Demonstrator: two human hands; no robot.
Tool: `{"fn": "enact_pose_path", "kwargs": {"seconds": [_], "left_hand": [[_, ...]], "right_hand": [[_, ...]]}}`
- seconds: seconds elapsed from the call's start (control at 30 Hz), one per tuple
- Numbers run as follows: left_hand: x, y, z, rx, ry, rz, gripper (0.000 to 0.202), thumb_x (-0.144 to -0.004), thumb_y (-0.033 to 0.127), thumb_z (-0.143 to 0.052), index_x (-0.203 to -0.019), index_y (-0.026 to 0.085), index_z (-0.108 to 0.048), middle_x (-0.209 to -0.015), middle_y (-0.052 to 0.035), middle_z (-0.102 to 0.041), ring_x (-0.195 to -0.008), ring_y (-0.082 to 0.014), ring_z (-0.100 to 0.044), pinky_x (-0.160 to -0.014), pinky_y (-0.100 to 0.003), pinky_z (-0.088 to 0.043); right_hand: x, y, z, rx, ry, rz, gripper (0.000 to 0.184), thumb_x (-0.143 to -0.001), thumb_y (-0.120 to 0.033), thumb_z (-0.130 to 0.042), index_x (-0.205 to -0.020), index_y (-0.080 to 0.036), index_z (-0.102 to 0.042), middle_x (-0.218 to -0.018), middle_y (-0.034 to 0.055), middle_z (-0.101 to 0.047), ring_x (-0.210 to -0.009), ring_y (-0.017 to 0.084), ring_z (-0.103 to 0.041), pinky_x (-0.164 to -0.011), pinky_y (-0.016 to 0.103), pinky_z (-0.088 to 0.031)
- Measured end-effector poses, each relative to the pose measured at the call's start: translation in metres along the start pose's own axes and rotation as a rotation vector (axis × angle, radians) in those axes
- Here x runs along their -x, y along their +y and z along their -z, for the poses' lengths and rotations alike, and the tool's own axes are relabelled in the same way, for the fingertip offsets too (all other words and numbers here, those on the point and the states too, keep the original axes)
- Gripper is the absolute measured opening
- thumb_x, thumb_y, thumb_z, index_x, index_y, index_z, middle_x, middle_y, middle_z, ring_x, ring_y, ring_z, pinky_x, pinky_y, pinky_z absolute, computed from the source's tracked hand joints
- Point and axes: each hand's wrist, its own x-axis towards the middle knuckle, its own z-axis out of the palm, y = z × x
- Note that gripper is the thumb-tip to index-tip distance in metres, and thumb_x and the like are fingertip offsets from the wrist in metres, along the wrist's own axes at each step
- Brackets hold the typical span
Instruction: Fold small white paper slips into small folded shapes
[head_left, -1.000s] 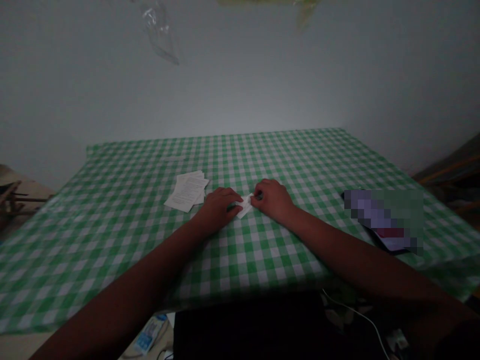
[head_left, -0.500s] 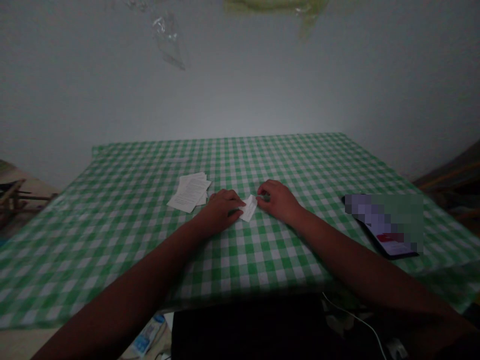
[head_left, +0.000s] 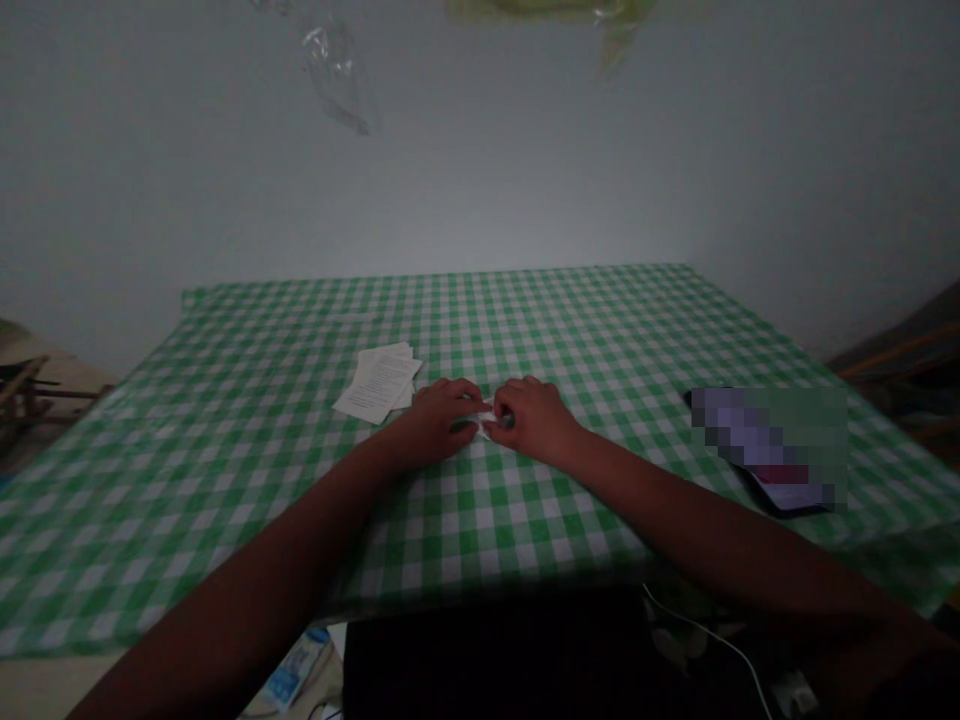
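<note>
My left hand (head_left: 439, 422) and my right hand (head_left: 534, 422) meet at the middle of the table, their fingertips pressing on a small folded piece of white paper (head_left: 486, 420). The fingers hide most of that paper. To the left of my left hand, a small stack of printed white sheets (head_left: 377, 385) lies loosely on the green-and-white gingham tablecloth (head_left: 525, 520), not touching my hand.
A dark flat device (head_left: 765, 450), pixelated over most of its surface, lies on the cloth at the right. A white cable (head_left: 701, 632) and a blue-and-white packet (head_left: 292, 670) sit below the table's near edge. Clear plastic (head_left: 335, 70) hangs against the wall above.
My hands have come back together over the white paper, covering most of it. Half a second ago they stood slightly apart with the paper showing between them.
</note>
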Motion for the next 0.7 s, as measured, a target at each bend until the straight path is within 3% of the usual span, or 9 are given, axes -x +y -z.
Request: {"fn": "enact_pose_path", "kwargs": {"seconds": [0.17,0.4,0.57,0.7], "left_hand": [[0.000,-0.001,0.000,0.001,-0.003,-0.007,0.033,-0.088,0.024,-0.059,-0.120,0.029,-0.065,-0.124,-0.0043,-0.060,-0.113,-0.0235,-0.054,-0.099,-0.046,-0.042],[0.000,-0.003,-0.002,0.002,-0.013,0.005,0.036,-0.088,0.025,-0.059,-0.123,0.028,-0.065,-0.125,-0.0052,-0.059,-0.113,-0.0242,-0.054,-0.100,-0.046,-0.042],[0.000,-0.005,-0.004,-0.013,-0.006,-0.007,0.036,-0.088,0.026,-0.059,-0.124,0.029,-0.065,-0.126,-0.0045,-0.059,-0.113,-0.0232,-0.054,-0.101,-0.046,-0.042],[0.001,-0.004,-0.002,-0.015,-0.009,-0.003,0.036,-0.088,0.026,-0.059,-0.124,0.029,-0.065,-0.126,-0.0045,-0.060,-0.116,-0.0236,-0.054,-0.101,-0.046,-0.042]], "right_hand": [[0.002,-0.003,0.000,-0.018,-0.012,0.024,0.022,-0.080,-0.040,-0.070,-0.079,-0.021,-0.059,-0.089,0.0017,-0.066,-0.090,0.021,-0.055,-0.067,0.031,-0.027],[-0.010,0.016,0.002,-0.004,0.040,-0.140,0.024,-0.078,-0.040,-0.072,-0.078,-0.020,-0.058,-0.088,0.0026,-0.064,-0.088,0.021,-0.055,-0.067,0.031,-0.028],[-0.002,0.005,0.001,-0.023,-0.007,0.002,0.023,-0.081,-0.040,-0.070,-0.077,-0.021,-0.058,-0.089,0.0014,-0.065,-0.088,0.020,-0.054,-0.068,0.031,-0.027],[-0.002,0.009,0.002,-0.052,-0.042,0.007,0.027,-0.078,-0.042,-0.072,-0.076,-0.021,-0.056,-0.086,0.0007,-0.064,-0.085,0.019,-0.054,-0.068,0.031,-0.029]]}}
